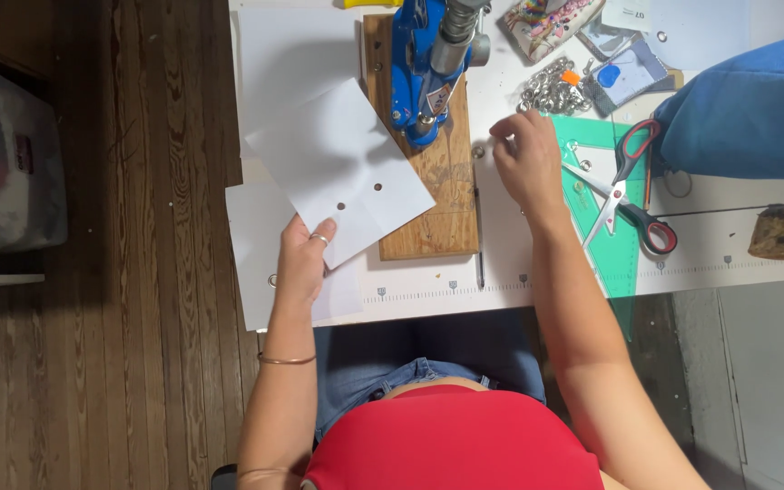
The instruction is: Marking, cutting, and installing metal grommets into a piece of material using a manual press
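Note:
My left hand (306,254) pinches the near corner of a white paper sheet (338,168) that has two small punched holes near its middle. The sheet lies partly over a wooden base board (437,195) carrying a blue hand press (424,68). My right hand (526,163) hovers over the white table just right of the board, fingertips drawn together near a small metal eyelet (477,152). Whether the fingers hold an eyelet cannot be told.
A pile of metal eyelets (553,91) sits behind the right hand. Red-handled scissors (628,186) lie on a green set square (614,213). A pencil (479,236) lies beside the board. Blue fabric (755,113) is at right, more paper sheets (256,245) at left, and dark wooden floor (138,272) beyond them.

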